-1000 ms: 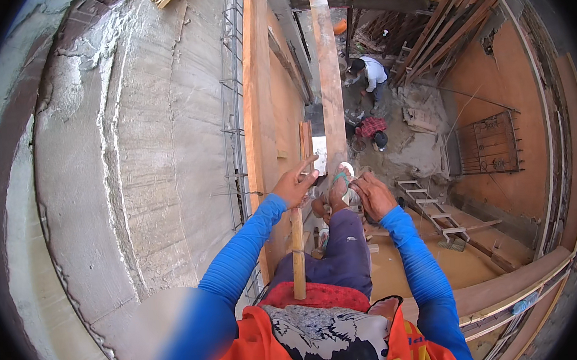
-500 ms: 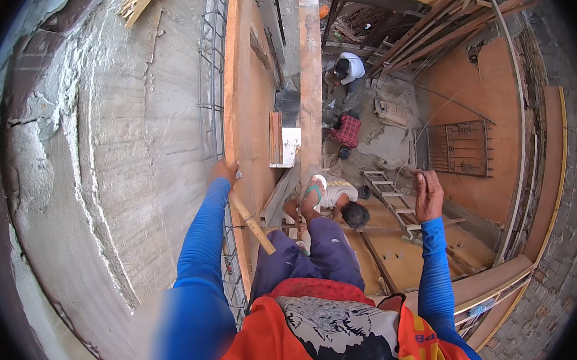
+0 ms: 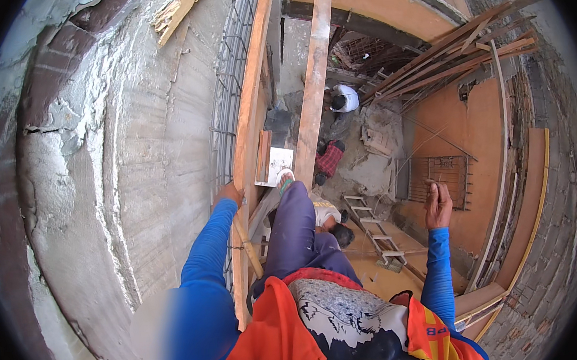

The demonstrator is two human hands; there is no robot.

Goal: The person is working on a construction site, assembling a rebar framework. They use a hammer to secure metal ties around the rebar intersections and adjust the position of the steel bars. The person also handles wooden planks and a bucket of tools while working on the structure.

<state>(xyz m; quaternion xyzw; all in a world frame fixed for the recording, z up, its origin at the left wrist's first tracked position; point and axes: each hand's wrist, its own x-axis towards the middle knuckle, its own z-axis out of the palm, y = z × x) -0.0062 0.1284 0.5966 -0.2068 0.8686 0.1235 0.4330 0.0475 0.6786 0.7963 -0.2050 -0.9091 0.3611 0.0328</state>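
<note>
Flat, diffuse daylight reaches us from above, with shadows soft and pale-edged. We see the pale concrete wall (image 3: 152, 143) evenly lit, its white streaks among the lighter tones, while the white board (image 3: 280, 160) stands out brightest. The recess (image 3: 353, 52) beyond sinks into dimness, and detail there is hard for us to read. Fisheye distortion bows the brown panel (image 3: 525, 213) into an arc, and black vignetting swallows our corners. A smeared, pale blur covers part of the left blue sleeve (image 3: 206, 252). We find the right hand (image 3: 439, 206) reasonably crisp, the distant workers (image 3: 344, 99) small and softer.
</note>
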